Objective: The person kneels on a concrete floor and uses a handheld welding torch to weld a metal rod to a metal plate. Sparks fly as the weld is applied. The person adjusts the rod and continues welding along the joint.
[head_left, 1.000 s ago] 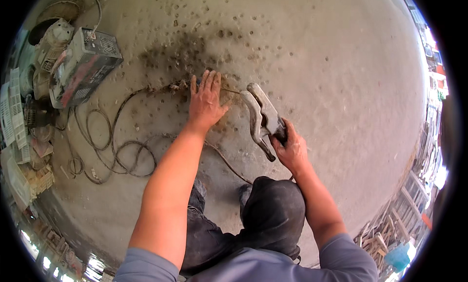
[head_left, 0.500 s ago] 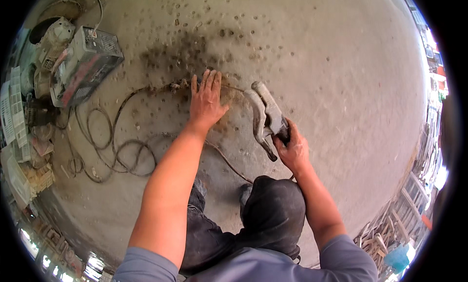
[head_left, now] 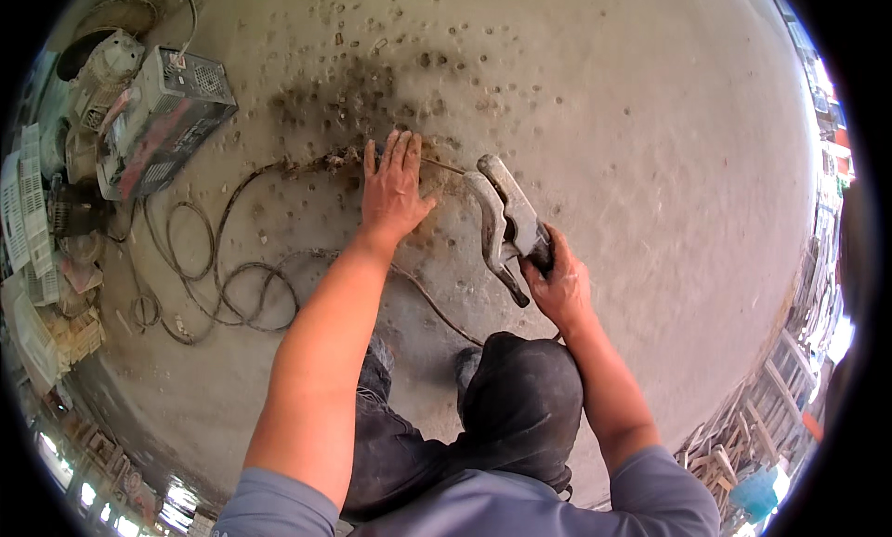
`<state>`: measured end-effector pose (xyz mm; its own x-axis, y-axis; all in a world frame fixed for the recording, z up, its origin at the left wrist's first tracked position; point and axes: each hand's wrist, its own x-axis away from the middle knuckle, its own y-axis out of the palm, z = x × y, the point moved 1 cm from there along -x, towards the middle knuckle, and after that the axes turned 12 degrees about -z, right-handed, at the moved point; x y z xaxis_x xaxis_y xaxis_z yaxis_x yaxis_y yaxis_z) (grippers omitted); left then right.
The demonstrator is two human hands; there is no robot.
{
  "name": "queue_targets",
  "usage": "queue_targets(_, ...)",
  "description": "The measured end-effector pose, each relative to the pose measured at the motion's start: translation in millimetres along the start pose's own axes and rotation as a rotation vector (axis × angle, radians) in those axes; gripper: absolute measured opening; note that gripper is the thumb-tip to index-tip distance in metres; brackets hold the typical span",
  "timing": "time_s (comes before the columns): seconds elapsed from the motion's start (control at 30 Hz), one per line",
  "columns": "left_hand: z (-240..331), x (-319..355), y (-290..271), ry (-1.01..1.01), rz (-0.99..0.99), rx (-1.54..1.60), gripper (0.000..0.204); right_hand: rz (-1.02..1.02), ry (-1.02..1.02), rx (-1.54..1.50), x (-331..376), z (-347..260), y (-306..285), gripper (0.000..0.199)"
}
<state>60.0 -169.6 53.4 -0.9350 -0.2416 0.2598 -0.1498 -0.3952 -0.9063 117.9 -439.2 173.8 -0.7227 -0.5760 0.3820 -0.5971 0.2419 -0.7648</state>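
Note:
My right hand (head_left: 559,281) is wrapped round the dark handle of a welding electrode holder (head_left: 509,216), a worn grey clamp whose lever sits on its near left side. From the clamp's tip a thin rod (head_left: 442,165) runs left toward my other hand. My left hand (head_left: 396,189) lies palm down with its fingers stretched out, over a blackened patch of floor. Whether the palm touches anything underneath cannot be seen. Just left of the fingertips is a dirty, lumpy cable end (head_left: 342,159), partly hidden by that hand.
A grey boxy machine (head_left: 172,119), likely a welder, stands at the far left beside stacked white plastic crates (head_left: 32,198). Looped cable (head_left: 223,300) lies across the concrete floor (head_left: 669,212). Scrap wood (head_left: 734,453) and a blue item (head_left: 757,491) are at the right edge.
Both hands and the electrode holder stay almost where they were. The view has shifted only very slightly.

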Motion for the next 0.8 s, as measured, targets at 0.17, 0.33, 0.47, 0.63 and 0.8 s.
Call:
queue_targets(0.17, 4.7, -7.8, -5.1, -0.021, -0.072, -0.001, 0.101, -0.082, 0.066, 0.035, 1.4, -3.6, -6.2, 0.057)
queue_targets(0.33, -13.0, -13.2, 17.9, 0.006, 0.048, 0.06, 0.099, -0.064, -0.043, 0.008, -0.9, -2.7, -5.1, 0.059)
queue_targets(0.47, -2.5, -8.3, 23.1, 0.014, 0.0, 0.12, 0.103, 0.023, 0.064, -0.19, 3.4, 1.8, -7.1, 0.058)
queue_targets(0.63, -6.7, -11.7, 3.5, -0.064, 0.04, 0.024, 0.108, 0.027, 0.085, -0.142, 2.8, 10.2, -4.4, 0.056)
queue_targets(0.8, -8.8, -7.0, 0.6, -0.049, 0.104, -0.015, 0.103, 0.014, 0.092, -0.123, 4.5, 6.8, -5.3, 0.054)
